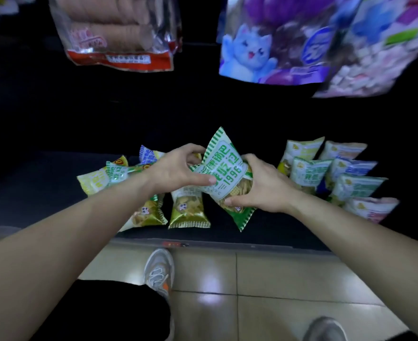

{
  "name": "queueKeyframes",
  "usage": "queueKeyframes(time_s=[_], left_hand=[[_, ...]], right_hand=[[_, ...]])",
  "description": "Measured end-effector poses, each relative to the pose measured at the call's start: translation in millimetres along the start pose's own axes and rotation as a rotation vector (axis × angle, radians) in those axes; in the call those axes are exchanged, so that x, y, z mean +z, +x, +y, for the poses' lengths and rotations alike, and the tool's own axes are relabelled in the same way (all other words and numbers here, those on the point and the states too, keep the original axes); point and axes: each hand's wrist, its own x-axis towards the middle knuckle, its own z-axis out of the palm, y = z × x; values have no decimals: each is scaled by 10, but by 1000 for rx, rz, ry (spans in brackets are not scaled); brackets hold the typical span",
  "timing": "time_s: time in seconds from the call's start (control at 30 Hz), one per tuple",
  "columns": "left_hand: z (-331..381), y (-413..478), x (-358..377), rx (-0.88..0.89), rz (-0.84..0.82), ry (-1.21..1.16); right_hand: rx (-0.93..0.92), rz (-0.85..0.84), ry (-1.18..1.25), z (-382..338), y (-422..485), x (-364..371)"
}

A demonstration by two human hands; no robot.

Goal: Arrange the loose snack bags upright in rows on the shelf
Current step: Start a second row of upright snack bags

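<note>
The left hand (178, 168) pinched and the right hand (264, 189) curled round the green bag (224, 172), tilted just above the shelf (43, 193), likely to stand it; rows (308, 173) stood right of it, loose bags (97, 180) left

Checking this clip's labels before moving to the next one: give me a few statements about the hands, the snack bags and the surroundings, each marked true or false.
1. The left hand and the right hand both grip the green-striped bag. True.
2. The bags on the right of the shelf lie in a jumbled heap. False: the right-side bags sit in overlapping rows, and the loose heap is on the left.
3. A purple pack with a blue cat shows above the shelf, at the upper right. True.
4. The floor in front of the shelf is carpet. False: it is glossy tiles.
</note>
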Motion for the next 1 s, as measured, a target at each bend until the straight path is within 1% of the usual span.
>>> queueKeyframes(time_s=[0.1, 0.17, 0.27, 0.37, 0.43, 0.5, 0.67, 0.8, 1.0], left_hand=[[341, 84, 304, 98, -44, -100], [524, 145, 520, 152, -25, -32], [723, 274, 867, 184, 36, 280], [799, 461, 1245, 200, 40, 596], [822, 649, 1486, 202, 20, 718], [853, 868, 1707, 200, 5, 796], [898, 1448, 2293, 125, -32, 885], [828, 1844, 2673, 43, -83, 886], [746, 2265, 3059, 28, -82, 866]], right_hand=[[34, 40, -40, 123, -326, -209], [56, 39, -123, 284, -524, -332], [100, 57, -266, 670, -804, -528], [232, 93, -246, 1188, -1058, -686], [357, 93, -217, 1532, -1209, -768], [443, 90, -188, 1837, -1350, -808], [549, 40, -146, 2384, -1599, -761], [534, 79, -102, 2513, -1569, -760], [537, 28, -84, 2551, -1424, -703]])
